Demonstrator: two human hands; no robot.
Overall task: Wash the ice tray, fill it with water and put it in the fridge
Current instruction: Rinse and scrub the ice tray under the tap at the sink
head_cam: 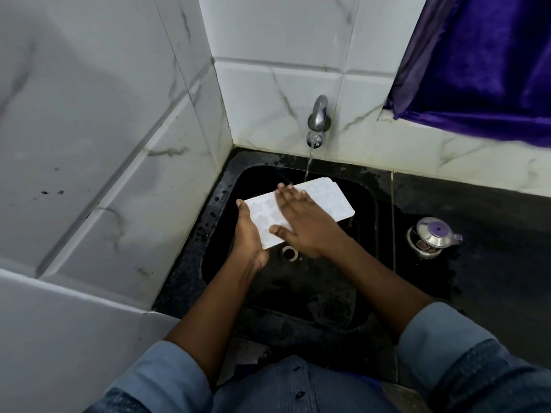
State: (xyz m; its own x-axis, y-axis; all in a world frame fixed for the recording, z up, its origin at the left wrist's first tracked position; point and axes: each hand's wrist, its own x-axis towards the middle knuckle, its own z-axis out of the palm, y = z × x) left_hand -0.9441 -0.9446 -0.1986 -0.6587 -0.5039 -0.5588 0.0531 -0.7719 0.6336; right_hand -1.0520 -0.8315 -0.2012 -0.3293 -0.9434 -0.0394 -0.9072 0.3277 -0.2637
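Head view: a black sink [190, 263] in a tiled corner.
Ice tray [316, 201]: white, held tilted above the sink, under the tap [318, 120].
Water: a thin stream falls on the tray's far edge.
Left hand [249, 236]: grasps the tray's near-left end.
Right hand [301, 222]: released, fingers spread, palm flat on the tray.
Table [492, 278]: dark, carries a small steel pot [429, 238].

One white ice tray [310, 204], tilted over sink; two bare hands: left hand [249, 236], right hand [304, 225]; one black sink [366, 204] with one drain [288, 253]; one wall tap [318, 119], one stream of water [308, 165]; one steel lidded pot [432, 238] on black counter [492, 234]; one purple curtain [483, 61]; two blue sleeves, one per arm.
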